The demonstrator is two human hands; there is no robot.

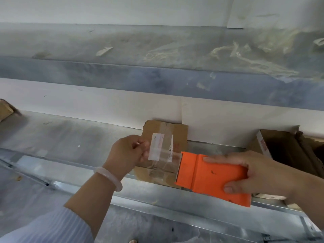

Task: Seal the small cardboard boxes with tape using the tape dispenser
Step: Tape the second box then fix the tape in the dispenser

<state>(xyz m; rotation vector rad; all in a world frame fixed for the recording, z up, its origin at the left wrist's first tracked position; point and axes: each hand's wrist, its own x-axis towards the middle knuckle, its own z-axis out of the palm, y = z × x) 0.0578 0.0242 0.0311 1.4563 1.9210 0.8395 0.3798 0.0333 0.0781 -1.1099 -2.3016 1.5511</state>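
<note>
My L sleeve [52, 228] sits lowest, w/ 1 pale bracelet [108, 178] on the wrist. L hand [126, 153] pinches the free end of 1 clear tape strip [163, 155] running to 1 orange dispenser [210, 179], which my R hand [259, 174] grips, thumb under, fingers on top. Beneath the strip: 1 small box [178, 135] on the bench [70, 137], back edge at the wall [105, 106]. 2 more: open box [284, 151] at R, box corner [5, 109] far L.

A packing station: metal bench [61, 137], cardboard boxes [180, 132].

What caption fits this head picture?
Left hand pinches clear tape from the orange dispenser in the right hand, over a cardboard box.
</note>
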